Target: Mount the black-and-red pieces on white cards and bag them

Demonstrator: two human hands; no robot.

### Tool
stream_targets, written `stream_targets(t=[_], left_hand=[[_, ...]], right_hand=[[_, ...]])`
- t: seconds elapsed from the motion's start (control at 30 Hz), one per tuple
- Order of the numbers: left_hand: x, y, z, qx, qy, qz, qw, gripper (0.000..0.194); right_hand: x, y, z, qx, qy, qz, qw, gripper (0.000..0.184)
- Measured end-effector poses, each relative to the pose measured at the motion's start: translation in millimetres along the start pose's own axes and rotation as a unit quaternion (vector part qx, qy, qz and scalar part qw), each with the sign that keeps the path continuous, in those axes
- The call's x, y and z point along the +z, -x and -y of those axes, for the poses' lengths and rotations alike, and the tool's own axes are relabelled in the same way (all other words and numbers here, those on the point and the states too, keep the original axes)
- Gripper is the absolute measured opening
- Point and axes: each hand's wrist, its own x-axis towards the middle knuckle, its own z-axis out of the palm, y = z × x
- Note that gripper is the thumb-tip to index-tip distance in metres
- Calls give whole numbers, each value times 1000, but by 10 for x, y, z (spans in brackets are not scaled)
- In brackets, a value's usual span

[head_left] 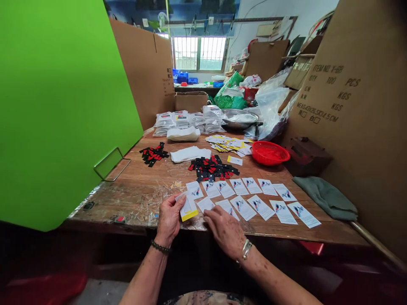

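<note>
Lower centre of frame: your left hand (169,215) pinched a white, yellow-banded rectangular paper card (188,207).
Beside it, your right hand (225,229) overlapped a white rectangular printed card (205,204); couldn't tell its grip.

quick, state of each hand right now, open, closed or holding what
Left hand: closed, holding a yellow-edged card.
Right hand: fingers at the white cards; whether it grips one cannot be told.
</note>
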Motion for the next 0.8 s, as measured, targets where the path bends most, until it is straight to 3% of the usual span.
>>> stream_targets(t=[0.1, 0.17, 0.27, 0.33, 0.47, 0.57, 0.6, 0.7, 0.8], left_hand=[[46, 53, 28, -2, -24, 19, 1000, 40], [102, 99, 61, 1, -38, 42, 998, 36], [145, 138, 102, 9, -53, 64, 997, 32], [105, 120, 100, 22, -82, 57, 995, 32], [-99, -11, 27, 113, -193, -17, 974, 23], [-221, -154, -27, 239, -331, -13, 913, 6], [-242, -209, -35, 273, -379, 10, 884, 11], [-270, -400, -37, 324, -479, 98, 810, 25], [-288, -599, -43, 334, -533, 156, 762, 25]], right_hand=[[-131, -72, -50, 43, -203, -27, 978, 23], [-173, -143, -51, 89, -313, 1, 945, 25], [-142, -225, -44, 133, -393, 74, 907, 23], [-122, -247, -72, 142, -397, 69, 904, 25], [-225, -234, -122, 87, -279, -36, 956, 22], [-321, -214, -2, 17, -113, -90, 989, 17], [-324, -212, 72, -3, -59, -93, 994, 17], [-223, -237, 329, -39, 84, -48, 995, 18], [-41, -304, 544, -44, 161, 31, 985, 25]])
